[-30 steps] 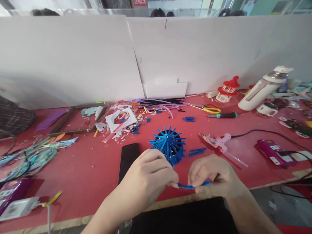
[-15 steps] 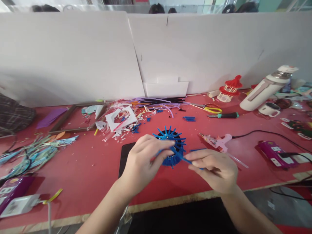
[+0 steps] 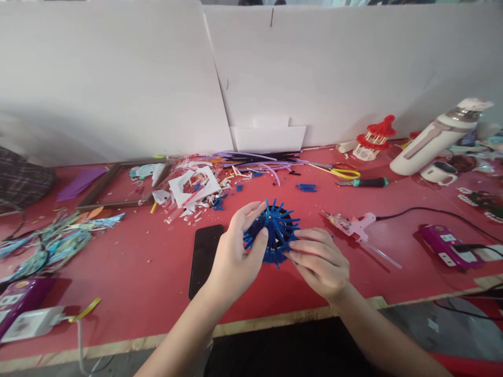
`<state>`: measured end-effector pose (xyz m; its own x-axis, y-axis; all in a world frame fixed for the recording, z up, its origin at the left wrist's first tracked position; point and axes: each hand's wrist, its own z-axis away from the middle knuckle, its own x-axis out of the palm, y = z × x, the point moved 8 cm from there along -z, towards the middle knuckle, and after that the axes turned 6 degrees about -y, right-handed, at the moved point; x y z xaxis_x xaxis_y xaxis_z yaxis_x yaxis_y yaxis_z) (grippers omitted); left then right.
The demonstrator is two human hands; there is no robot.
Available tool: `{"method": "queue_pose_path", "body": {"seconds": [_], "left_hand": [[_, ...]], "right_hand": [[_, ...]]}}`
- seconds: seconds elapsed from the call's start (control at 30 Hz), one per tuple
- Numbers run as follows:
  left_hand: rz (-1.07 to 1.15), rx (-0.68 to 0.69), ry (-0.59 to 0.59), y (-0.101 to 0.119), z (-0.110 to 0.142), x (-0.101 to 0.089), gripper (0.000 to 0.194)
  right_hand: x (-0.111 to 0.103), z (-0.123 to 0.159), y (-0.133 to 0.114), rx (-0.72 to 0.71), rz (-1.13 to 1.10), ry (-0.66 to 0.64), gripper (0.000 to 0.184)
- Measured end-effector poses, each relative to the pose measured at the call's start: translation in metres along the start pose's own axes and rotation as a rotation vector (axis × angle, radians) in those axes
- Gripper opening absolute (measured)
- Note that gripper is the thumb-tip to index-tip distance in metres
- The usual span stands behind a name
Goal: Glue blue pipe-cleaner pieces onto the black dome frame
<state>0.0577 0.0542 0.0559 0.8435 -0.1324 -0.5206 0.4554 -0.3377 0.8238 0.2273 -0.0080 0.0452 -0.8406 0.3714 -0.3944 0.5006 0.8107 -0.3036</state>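
Observation:
A round blue craft piece has pipe-cleaner-like spokes fanning out from its centre, with a black round part under them. My left hand grips its left side, thumb at the front and fingers behind. At the lower right rim, my right hand has its fingertips closed on the spokes. Whether a separate blue stick is between those fingertips is hidden. A black phone lies just left of my left hand.
Beyond the piece lie short blue sticks, paper scraps and purple strips. To the right are a pink glue gun with its cord, cutters, scissors, a mug and a tilted thermos.
My hands have lowered onto the blue piece; before, they held blue sticks above its front. The left hand now wraps its side, and the right hand has moved left to its rim.

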Motion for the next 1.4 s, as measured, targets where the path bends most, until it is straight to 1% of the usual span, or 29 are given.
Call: {"method": "queue_pose_path", "body": {"seconds": [0.17, 0.27, 0.4, 0.6, 0.87, 1.13, 1.27, 1.4], "left_hand": [[-0.015, 0.046, -0.023, 0.002, 0.0, 0.007, 0.043], [-0.06, 0.057, -0.018, 0.004, -0.002, 0.009, 0.041], [-0.088, 0.018, 0.015, 0.006, -0.006, 0.008, 0.038], [-0.11, -0.03, 0.051, 0.007, -0.009, 0.007, 0.041], [-0.127, -0.074, 0.092, 0.003, -0.009, 0.008, 0.033], [-0.129, -0.053, 0.097, 0.004, -0.009, 0.009, 0.029], [-0.122, -0.026, 0.101, 0.004, -0.006, 0.011, 0.036], [-0.123, -0.018, 0.115, 0.004, -0.005, 0.012, 0.029]], "right_hand": [[0.005, 0.0, 0.004, 0.034, 0.021, -0.004, 0.021], [0.007, 0.001, 0.005, 0.037, 0.034, -0.022, 0.02], [0.009, 0.004, 0.006, 0.046, 0.052, -0.037, 0.023], [0.012, 0.005, 0.009, 0.096, 0.051, -0.047, 0.022], [0.014, 0.005, 0.01, 0.118, 0.071, -0.071, 0.022], [0.014, 0.003, 0.008, 0.122, 0.108, -0.081, 0.02], [0.013, 0.004, 0.009, 0.14, 0.114, -0.078, 0.022], [0.014, 0.005, 0.01, 0.143, 0.126, -0.084, 0.02]]}}
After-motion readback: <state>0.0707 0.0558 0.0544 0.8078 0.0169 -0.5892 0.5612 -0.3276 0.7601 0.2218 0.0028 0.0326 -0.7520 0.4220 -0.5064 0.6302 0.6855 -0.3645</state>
